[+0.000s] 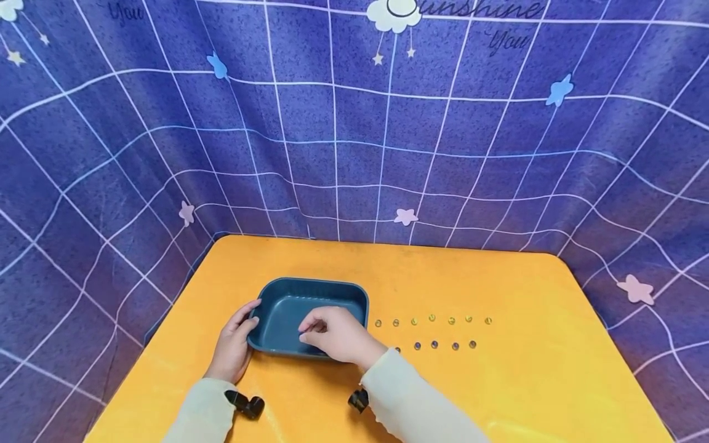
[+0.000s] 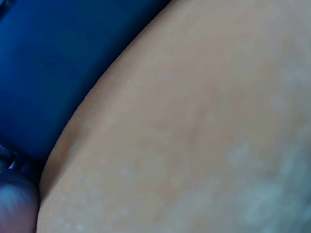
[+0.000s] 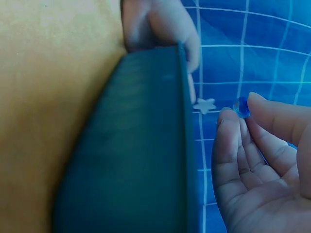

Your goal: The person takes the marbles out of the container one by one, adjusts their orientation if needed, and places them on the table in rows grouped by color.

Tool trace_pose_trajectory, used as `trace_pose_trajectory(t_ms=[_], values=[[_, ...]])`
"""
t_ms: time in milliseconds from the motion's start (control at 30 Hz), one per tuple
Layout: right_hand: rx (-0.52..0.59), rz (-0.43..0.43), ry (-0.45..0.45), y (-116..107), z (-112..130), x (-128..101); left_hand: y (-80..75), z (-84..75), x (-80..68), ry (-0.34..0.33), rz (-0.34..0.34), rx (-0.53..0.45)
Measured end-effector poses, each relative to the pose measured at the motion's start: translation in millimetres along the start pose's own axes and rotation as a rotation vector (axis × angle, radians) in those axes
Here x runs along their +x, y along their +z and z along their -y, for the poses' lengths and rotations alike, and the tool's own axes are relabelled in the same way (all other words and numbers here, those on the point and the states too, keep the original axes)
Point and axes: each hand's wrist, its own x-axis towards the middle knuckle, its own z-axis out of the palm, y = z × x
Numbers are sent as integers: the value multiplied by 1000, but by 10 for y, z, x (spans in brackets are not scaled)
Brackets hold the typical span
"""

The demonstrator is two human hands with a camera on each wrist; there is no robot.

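Observation:
A dark teal tray [image 1: 310, 284] sits on the yellow table [image 1: 498, 394], left of centre. My left hand [image 1: 244, 320] holds the tray's left rim, thumb on the edge; the right wrist view shows its fingers [image 3: 160, 24] curled over that rim. My right hand [image 1: 304, 332] hovers over the tray's front part. It pinches a small blue bead [image 3: 241, 107] between thumb and forefinger, just beside the tray's wall [image 3: 141, 145]. The left wrist view is a blur of table [image 2: 194, 121] and blue.
Right of the tray lie two rows of small beads: a yellow-green row [image 1: 432, 319] and a blue row [image 1: 443, 345] nearer me. A purple grid-patterned cloth [image 1: 354, 135] walls the table on three sides. Black wrist mounts [image 1: 246, 404] show at my sleeves.

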Motion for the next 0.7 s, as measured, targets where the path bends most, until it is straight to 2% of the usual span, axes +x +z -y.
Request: trace_pose_trajectory(t_ms=[267, 433, 567, 700], values=[[45, -32, -11, -174, -71, -234, -8, 17, 5, 1, 11, 2], [76, -7, -1, -323, -141, -415, -15, 11, 12, 7, 11, 2], [27, 9, -33, -429, -191, -538, -18, 10, 18, 13, 2, 4], [-26, -12, -63, -552, -246, -674, -17, 14, 19, 12, 4, 0]])
